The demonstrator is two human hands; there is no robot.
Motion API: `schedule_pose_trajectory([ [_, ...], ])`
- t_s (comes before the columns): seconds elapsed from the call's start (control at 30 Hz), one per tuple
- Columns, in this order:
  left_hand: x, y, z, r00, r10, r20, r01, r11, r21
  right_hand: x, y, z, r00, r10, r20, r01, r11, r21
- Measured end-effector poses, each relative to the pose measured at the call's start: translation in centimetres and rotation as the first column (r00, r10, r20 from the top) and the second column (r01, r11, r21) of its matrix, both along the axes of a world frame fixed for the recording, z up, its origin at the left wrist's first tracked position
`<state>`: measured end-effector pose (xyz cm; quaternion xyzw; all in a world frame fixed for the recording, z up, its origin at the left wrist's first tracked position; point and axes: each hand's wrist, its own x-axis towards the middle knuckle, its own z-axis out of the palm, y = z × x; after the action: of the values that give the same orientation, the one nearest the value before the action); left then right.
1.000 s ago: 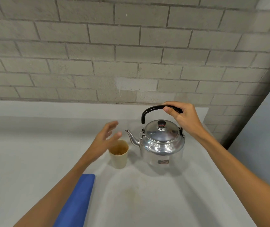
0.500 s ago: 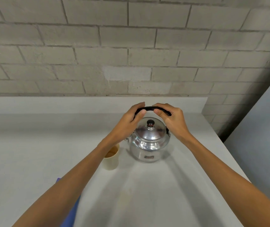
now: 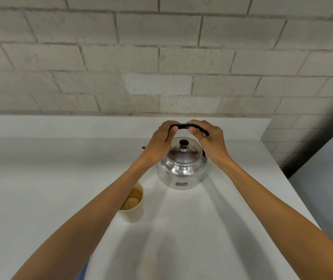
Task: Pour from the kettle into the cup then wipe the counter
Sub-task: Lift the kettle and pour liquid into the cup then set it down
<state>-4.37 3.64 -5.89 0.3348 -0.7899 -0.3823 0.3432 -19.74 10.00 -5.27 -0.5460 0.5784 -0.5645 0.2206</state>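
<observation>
Steel kettle [image 3: 181, 168] unmoved on counter [image 3: 40, 178]; left hand [image 3: 159, 144] joined right hand [image 3: 210, 140], both grips closed on handle [image 3: 182, 126].

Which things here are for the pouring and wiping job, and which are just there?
For the job:
kettle, held at its handle by left hand and right hand
cup
counter
blue cloth, barely showing

Just there:
brick wall

Left hand [image 3: 160, 142] and right hand [image 3: 210, 140] both around black handle [image 3: 183, 126] of kettle [image 3: 181, 170], cup [image 3: 132, 203] beside.
</observation>
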Motion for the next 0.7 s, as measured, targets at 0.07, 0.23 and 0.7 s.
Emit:
schedule_pose_trajectory([
  [0.07, -0.5, -1.1, 0.0, 1.0, 0.016, -0.007, -0.016, 1.0, 0.001, -0.2, -1.0, 0.0, 1.0, -0.002, -0.015, 0.002, 1.0, -0.025],
  [0.23, -1.5, -3.2, 0.2, 0.998, 0.056, 0.005, -0.056, 0.996, -0.063, -0.8, -3.6, -0.1, 0.997, -0.019, -0.069, 0.014, 0.998, -0.069],
  [0.7, -2.7, -4.8, -0.6, 0.995, 0.094, -0.038, -0.097, 0.99, -0.103, -1.6, -5.8, -0.8, 0.997, -0.01, -0.071, 0.003, 0.995, -0.096],
])
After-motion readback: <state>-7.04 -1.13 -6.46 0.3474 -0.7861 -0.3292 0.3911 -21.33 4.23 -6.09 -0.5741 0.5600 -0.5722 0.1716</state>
